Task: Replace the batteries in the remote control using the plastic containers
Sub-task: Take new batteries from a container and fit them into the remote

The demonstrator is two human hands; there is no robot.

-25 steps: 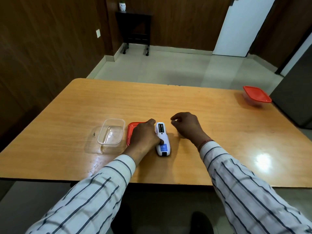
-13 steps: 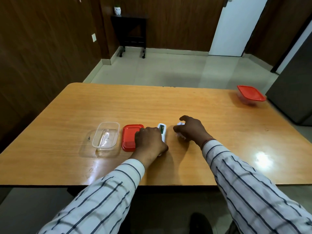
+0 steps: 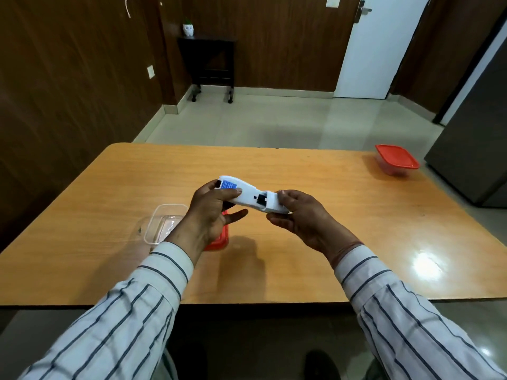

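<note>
Both hands grip the remote control (image 3: 248, 195) mid-frame (back up); its battery cover (image 3: 273, 204) looks partly on, swap unfinished.

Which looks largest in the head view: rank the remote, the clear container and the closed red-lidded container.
1. Remote, though it is lifted toward the camera between the left hand and right hand.
2-3. Clear container, partly hidden, and the farther closed red-lidded container: too alike to rank.
</note>
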